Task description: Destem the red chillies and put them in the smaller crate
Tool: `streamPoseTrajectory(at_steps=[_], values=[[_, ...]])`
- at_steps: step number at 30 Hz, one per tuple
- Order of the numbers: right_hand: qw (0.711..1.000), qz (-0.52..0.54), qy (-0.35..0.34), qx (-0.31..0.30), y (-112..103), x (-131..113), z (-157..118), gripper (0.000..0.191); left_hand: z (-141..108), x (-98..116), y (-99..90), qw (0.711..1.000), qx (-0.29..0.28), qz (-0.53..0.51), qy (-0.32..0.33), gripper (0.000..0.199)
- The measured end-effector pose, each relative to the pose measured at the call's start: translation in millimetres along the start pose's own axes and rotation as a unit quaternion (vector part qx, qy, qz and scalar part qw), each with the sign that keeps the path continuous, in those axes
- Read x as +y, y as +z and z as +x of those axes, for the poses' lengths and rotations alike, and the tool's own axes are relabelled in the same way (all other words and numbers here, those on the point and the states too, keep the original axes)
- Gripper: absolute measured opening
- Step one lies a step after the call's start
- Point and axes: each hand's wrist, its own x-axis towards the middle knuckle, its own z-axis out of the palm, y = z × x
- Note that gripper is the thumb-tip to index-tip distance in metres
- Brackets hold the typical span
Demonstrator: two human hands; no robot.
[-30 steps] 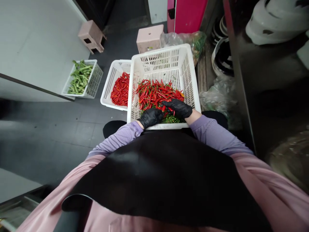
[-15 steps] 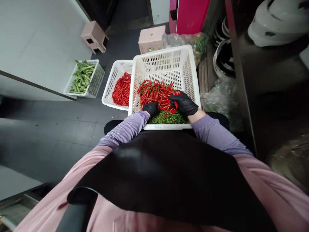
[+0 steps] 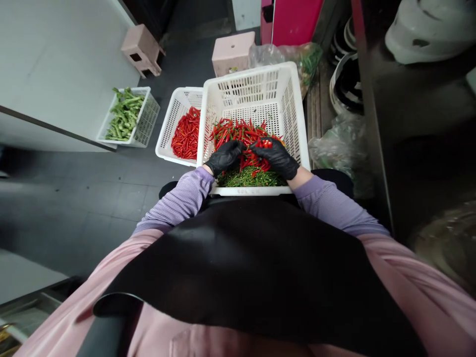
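A large white plastic basket sits against my lap, tilted toward me. Inside it lie a pile of red chili peppers with green stems and, nearer me, a heap of loose green stems. In its black glove, my right hand is closed around several red chilies, whose ends show above the fingers. My left hand, also gloved in black, is over the pile with its fingertips pinched together close to the right hand. What its fingertips hold, if anything, is too small to make out.
Left of the large basket stands a smaller white basket with red chilies. Farther left is a basket of green peppers. Two pink stools stand beyond. Plastic bags and a dark counter are on the right.
My left hand has risen from low in the pile, moving up and left, with its fingers now near the right hand. My right hand has shifted slightly left, still closed on chilies.
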Motion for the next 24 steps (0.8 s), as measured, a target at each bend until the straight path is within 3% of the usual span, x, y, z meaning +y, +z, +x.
streamPoseTrajectory(at_steps=[5, 8, 11, 14, 16, 19, 21, 24], values=[[0.995, 0.075, 0.052, 0.048, 2, -9, 0, 0.038, 4, -3, 10.5, 0.992, -0.068, 0.109, 0.011, 0.051], [0.991, 0.092, 0.071, 0.059, 5, -7, -1, 0.037, -1, -6, 20.1, 0.987, -0.021, 0.153, 0.033, 0.043], [0.990, 0.092, 0.051, 0.090, 9, -7, -2, 0.036, -6, -12, 30.5, 0.991, 0.019, 0.136, 0.009, 0.042], [0.990, 0.091, 0.033, 0.102, 11, -5, -3, 0.036, -8, -18, 34.2, 0.991, -0.005, 0.135, 0.012, 0.040], [0.988, 0.104, 0.055, 0.104, 8, -1, -2, 0.035, -9, -21, 29.6, 0.973, -0.064, 0.210, 0.067, 0.032], [0.976, 0.143, 0.094, 0.137, -5, 7, 3, 0.036, -11, -24, 18.0, 0.913, -0.144, 0.372, 0.090, 0.027], [0.966, 0.172, 0.103, 0.162, -13, 8, 8, 0.036, -10, -23, 14.8, 0.888, -0.132, 0.438, 0.051, 0.038], [0.954, 0.212, 0.120, 0.174, -20, 3, 12, 0.031, -2, -14, 25.2, 0.887, -0.088, 0.454, -0.008, 0.044]])
